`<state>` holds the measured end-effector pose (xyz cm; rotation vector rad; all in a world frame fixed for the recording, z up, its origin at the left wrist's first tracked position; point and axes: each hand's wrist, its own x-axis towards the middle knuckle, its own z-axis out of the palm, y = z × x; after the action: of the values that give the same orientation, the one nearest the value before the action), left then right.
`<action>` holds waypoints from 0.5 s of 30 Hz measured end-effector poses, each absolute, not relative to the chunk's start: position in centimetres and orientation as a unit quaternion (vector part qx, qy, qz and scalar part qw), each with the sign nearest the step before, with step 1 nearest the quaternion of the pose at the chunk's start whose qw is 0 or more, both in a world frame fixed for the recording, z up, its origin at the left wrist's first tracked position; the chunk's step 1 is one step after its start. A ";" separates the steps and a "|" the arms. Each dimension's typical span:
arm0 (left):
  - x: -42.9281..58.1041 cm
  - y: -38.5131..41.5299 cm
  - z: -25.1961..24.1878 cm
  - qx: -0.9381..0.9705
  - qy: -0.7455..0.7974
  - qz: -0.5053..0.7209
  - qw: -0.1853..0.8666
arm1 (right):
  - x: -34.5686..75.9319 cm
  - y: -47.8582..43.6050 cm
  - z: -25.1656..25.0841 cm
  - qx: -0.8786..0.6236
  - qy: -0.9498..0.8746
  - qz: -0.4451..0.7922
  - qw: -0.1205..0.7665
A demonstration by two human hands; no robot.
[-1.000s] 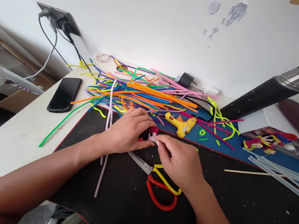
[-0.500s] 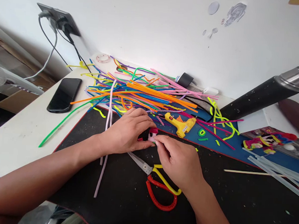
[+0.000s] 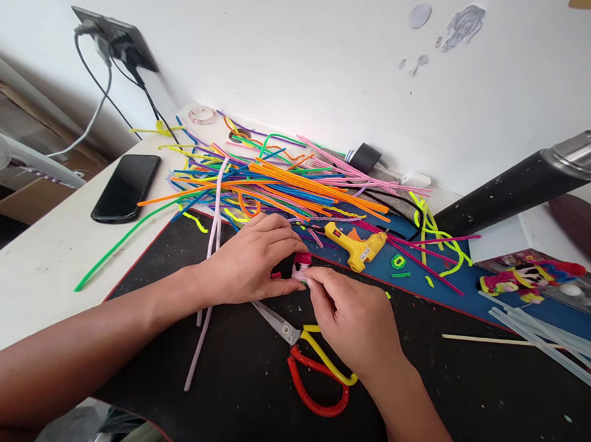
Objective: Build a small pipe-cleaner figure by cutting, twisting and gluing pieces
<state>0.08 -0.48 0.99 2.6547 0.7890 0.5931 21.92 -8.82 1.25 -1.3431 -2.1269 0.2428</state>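
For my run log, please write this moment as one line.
left hand: pinches small pink-and-red pipe-cleaner piece | right hand: pinches same piece | under: black mat | near: scissors, yellow glue gun

A home craft corner: a white counter point(image 3: 47, 266) against a plain wall carries a heap of coloured pipe cleaners point(image 3: 278, 180), a yellow glue gun point(image 3: 357, 243), scissors point(image 3: 307, 355) and clear glue sticks point(image 3: 544, 329) on a black mat point(image 3: 464, 405); a phone point(image 3: 126, 187) lies by a wall socket point(image 3: 114, 36) with chargers plugged in.
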 end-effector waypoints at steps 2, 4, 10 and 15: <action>0.1 -0.5 1.0 0.925 0.278 0.204 0.158 | 21.9 -8.8 1.3 -0.508 -0.802 0.092 0.302; 0.1 -0.5 1.0 0.924 0.279 0.205 0.161 | 21.9 -8.8 1.3 -0.508 -0.801 0.093 0.303; 0.1 -0.5 0.9 0.924 0.274 0.215 0.159 | 21.9 -8.9 1.2 -0.511 -0.798 0.098 0.304; 0.0 -0.4 1.0 0.924 0.269 0.225 0.152 | 22.0 -9.0 1.5 -0.509 -0.789 0.116 0.326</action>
<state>0.05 -0.43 1.05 2.6515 0.7713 0.6456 21.96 -8.97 1.48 -1.3329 -2.0672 0.3050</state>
